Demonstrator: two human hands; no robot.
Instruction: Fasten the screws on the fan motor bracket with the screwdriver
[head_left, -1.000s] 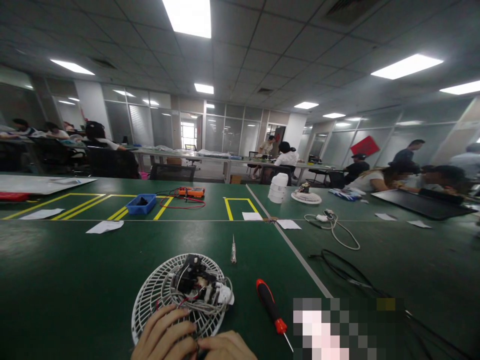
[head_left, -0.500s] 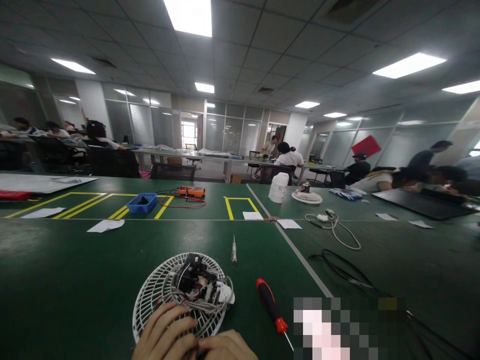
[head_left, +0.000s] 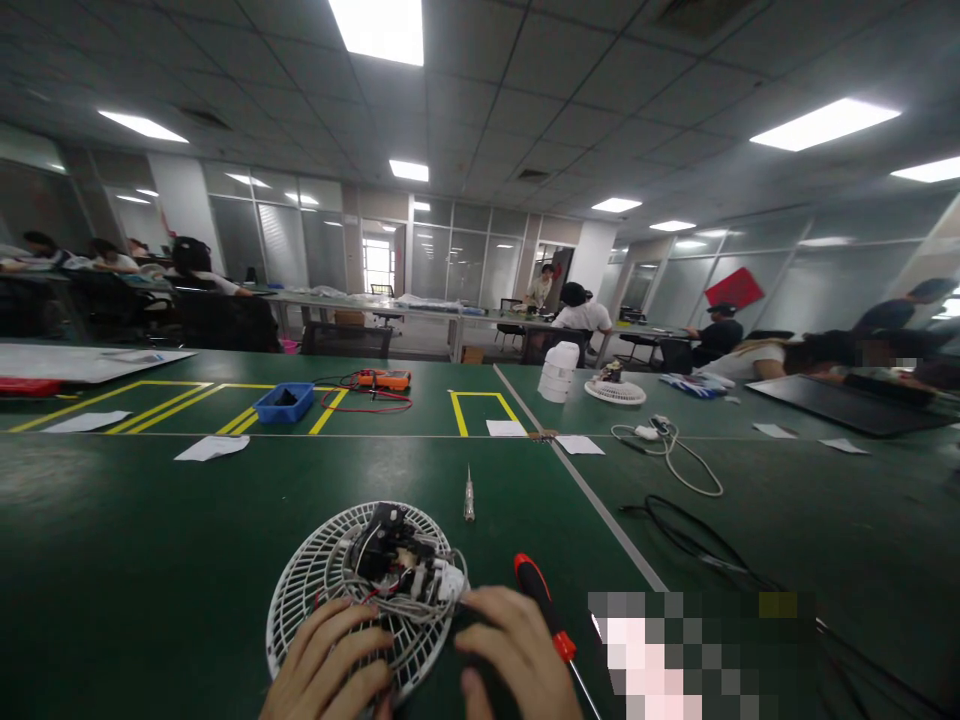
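A white round fan grille [head_left: 300,570] lies on the green table in front of me. On it sits a black fan motor assembly [head_left: 386,545] with grey cable coiled around it and red wires. My left hand [head_left: 330,660] reaches over the grille's near edge, fingers bent and thumb close under them; whatever is between them is hidden. To the right of the grille is my right hand [head_left: 517,650], fingers and thumb apart, holding nothing. Beside it lies a red-and-black screwdriver [head_left: 536,585], its handle partly behind the hand. A small clear-handled screwdriver [head_left: 469,500] lies farther off.
Across the table are a blue bin [head_left: 283,403], an orange multimeter [head_left: 384,380], a white cylindrical part [head_left: 558,373] and another fan grille [head_left: 615,391]. Cables [head_left: 697,540] lie at right, near a pixelated patch. People sit at far tables.
My right hand has moved away from my left, up and to the right, and its fingers have spread. The left hand stays at the grille's near edge.
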